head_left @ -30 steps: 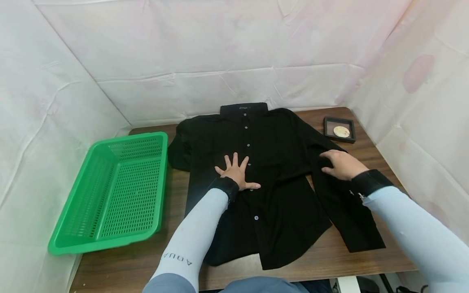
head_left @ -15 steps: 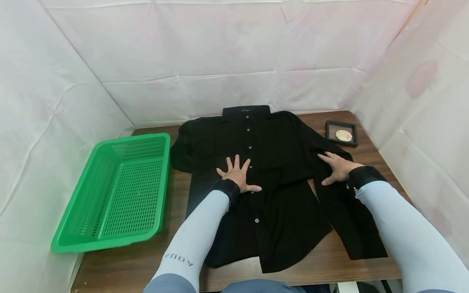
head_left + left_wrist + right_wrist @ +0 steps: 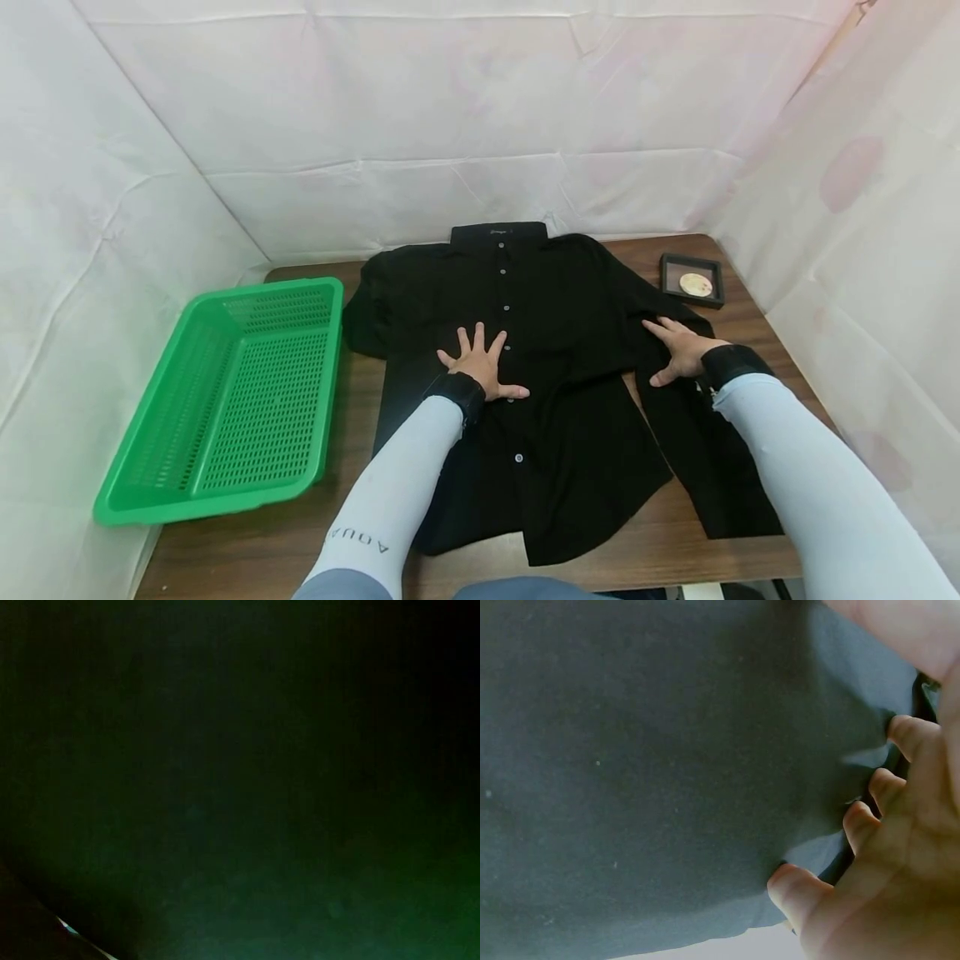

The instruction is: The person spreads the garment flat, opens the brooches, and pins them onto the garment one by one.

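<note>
A black button-up shirt (image 3: 570,317) lies front up, collar toward the back wall. My left hand (image 3: 480,367) rests on its front beside the button row, fingers spread wide. In the left wrist view only dark cloth fills the picture. At the right, my right hand (image 3: 682,350) presses on the upper part of the long sleeve (image 3: 727,475), which bends down toward the table's front edge. The right wrist view shows its fingertips (image 3: 791,885) spread along the dark fabric. The other sleeve (image 3: 365,321) shows only as a short piece at the left; its remainder is hidden.
A green plastic basket (image 3: 327,417) with slotted sides stands left of the shirt. At the back right corner sits a small black-framed box (image 3: 667,293) with a round pale disc inside. White sheets (image 3: 450,100) wall in the wooden table (image 3: 225,550).
My right hand has turned and shifted slightly left on the sleeve, its fingers going from bunched to spread. My left hand stays in place. The head view has tilted slightly.
</note>
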The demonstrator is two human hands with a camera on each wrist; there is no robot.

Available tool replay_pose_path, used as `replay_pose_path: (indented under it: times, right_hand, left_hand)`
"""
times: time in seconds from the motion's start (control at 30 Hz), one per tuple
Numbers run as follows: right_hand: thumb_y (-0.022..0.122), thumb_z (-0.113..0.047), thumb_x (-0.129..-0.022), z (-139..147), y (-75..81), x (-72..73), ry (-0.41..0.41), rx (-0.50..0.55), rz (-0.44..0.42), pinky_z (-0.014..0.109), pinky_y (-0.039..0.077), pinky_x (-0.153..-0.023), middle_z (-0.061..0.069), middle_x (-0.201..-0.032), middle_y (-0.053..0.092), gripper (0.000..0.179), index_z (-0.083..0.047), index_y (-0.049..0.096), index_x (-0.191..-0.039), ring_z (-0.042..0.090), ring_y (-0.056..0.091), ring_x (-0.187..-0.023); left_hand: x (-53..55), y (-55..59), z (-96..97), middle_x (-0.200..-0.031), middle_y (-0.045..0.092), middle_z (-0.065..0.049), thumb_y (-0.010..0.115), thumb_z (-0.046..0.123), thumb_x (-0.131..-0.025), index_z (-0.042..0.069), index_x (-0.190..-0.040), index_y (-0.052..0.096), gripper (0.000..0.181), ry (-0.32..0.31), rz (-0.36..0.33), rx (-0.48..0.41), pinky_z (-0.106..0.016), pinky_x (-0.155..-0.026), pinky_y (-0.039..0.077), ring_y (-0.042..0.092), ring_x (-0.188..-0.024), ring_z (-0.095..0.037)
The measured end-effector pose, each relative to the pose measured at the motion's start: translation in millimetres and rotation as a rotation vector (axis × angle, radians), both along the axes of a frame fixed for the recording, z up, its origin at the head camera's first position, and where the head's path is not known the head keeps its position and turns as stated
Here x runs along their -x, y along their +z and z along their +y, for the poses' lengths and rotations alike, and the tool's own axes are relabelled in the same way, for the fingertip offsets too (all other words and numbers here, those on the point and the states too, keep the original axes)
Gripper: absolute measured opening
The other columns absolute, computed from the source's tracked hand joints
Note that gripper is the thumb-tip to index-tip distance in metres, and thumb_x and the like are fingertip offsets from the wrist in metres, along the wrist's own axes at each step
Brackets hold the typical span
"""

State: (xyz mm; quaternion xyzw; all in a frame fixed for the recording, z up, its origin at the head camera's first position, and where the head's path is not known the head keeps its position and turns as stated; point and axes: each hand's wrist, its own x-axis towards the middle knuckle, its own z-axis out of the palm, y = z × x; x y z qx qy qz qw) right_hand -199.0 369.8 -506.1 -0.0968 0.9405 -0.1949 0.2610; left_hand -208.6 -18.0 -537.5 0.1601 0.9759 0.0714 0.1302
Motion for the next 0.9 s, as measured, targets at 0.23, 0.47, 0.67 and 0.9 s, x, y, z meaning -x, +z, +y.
replay_pose_path:
  times: [0.23, 0.47, 0.67, 0.9]
  right_hand:
    - [0.082, -0.054, -0.067, 2.8, -6.3, 4.3, 0.004, -0.019, 0.011, 0.072, 0.016, -0.101, 0.033, -0.152, -0.001, 0.124, -0.003, 0.010, -0.153, 0.055, 0.000, -0.137]
    - [0.083, -0.052, -0.065, 2.6, -7.8, 1.5, -0.018, -0.017, 0.004, 0.071, 0.015, -0.102, 0.033, -0.153, -0.002, 0.124, -0.003, 0.011, -0.152, 0.054, 0.000, -0.137]
    - [0.084, -0.048, -0.067, 3.7, -6.2, -0.9, -0.023, -0.026, 0.004, 0.071, 0.016, -0.102, 0.033, -0.152, -0.001, 0.122, -0.002, 0.011, -0.152, 0.054, 0.001, -0.137]
    - [0.083, -0.045, -0.070, -2.5, 0.4, -1.5, -0.020, -0.041, -0.003, 0.071, 0.015, -0.102, 0.032, -0.153, -0.002, 0.118, -0.003, 0.010, -0.152, 0.053, 0.001, -0.138]
  left_hand:
    - [0.2, -0.1, -1.4, -0.160, -0.003, -0.013, 0.061, 0.085, -0.059, 0.034, -0.155, 0.011, 0.120, 0.008, -0.003, -0.006, -0.078, -0.097, 0.012, -0.004, -0.142, -0.047]
    - [-1.2, -2.4, -0.1, -0.160, -0.004, -0.013, 0.060, 0.086, -0.059, 0.035, -0.155, 0.010, 0.119, 0.005, -0.008, 0.005, -0.078, -0.097, 0.012, -0.004, -0.142, -0.046]
    - [0.3, -1.5, 1.5, -0.160, -0.003, -0.013, 0.061, 0.085, -0.060, 0.034, -0.155, 0.011, 0.119, -0.002, -0.020, -0.016, -0.079, -0.096, 0.011, -0.003, -0.142, -0.046]
    - [3.5, 23.1, -17.0, -0.153, 0.027, -0.017, 0.061, 0.070, -0.079, 0.018, -0.152, 0.028, 0.096, 0.062, 0.130, -0.300, -0.066, -0.100, 0.031, 0.024, -0.139, -0.040]
